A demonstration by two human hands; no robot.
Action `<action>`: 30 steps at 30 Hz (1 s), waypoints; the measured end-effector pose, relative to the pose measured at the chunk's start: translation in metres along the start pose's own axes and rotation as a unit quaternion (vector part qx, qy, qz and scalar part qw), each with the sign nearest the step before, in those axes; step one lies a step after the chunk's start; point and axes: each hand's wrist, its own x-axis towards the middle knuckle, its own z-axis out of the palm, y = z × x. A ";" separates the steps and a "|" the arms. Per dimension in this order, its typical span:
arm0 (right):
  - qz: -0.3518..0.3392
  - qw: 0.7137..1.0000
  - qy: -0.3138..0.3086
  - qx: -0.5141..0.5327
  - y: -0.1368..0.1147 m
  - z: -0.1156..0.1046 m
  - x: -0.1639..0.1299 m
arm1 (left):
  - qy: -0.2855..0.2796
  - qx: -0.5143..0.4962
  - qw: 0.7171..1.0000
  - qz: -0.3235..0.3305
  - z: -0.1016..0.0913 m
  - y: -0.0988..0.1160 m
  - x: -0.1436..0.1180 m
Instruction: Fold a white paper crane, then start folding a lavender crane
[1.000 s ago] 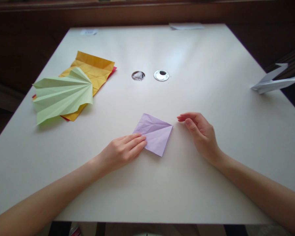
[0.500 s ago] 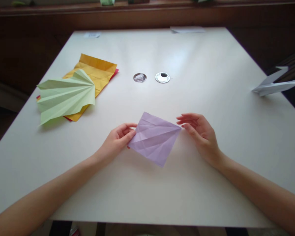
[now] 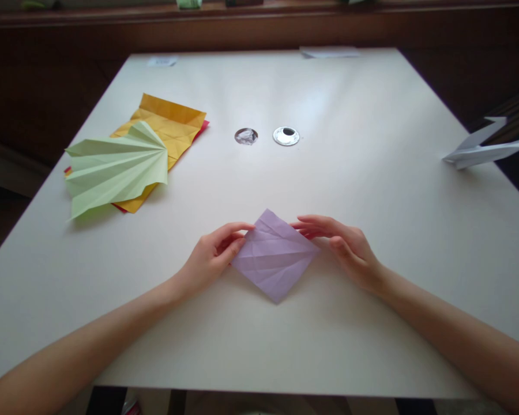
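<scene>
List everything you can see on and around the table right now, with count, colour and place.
table: 1, off-white, fills the view
lilac paper: 1, creased square, near centre, between both hands
green pleated fan: 1, pale green, left, on top of the other sheets
orange paper: 1, creased, left, under the fan
red paper: 1, only edges show under the orange sheet
round table holes: 2, one silver-rimmed, table middle
white folded paper: 1, right edge
white slips: 2, far edge, second one
left hand: pinching the lilac paper's left corner
right hand: fingers on its right corner
</scene>
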 end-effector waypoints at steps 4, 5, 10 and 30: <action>-0.026 0.995 0.001 -0.091 -0.001 0.002 0.001 | 0.000 -0.013 1.000 -0.002 0.000 -0.001 0.000; -0.036 0.993 0.006 -0.111 -0.001 0.003 0.002 | -0.001 -0.018 1.000 -0.004 0.000 -0.001 0.000; -0.058 0.987 0.014 -0.146 -0.001 0.006 0.002 | 0.004 -0.026 1.000 0.006 0.000 -0.002 0.001; -0.079 0.979 -0.012 -0.187 -0.004 0.003 0.005 | 0.033 0.078 0.985 0.149 0.005 -0.008 -0.004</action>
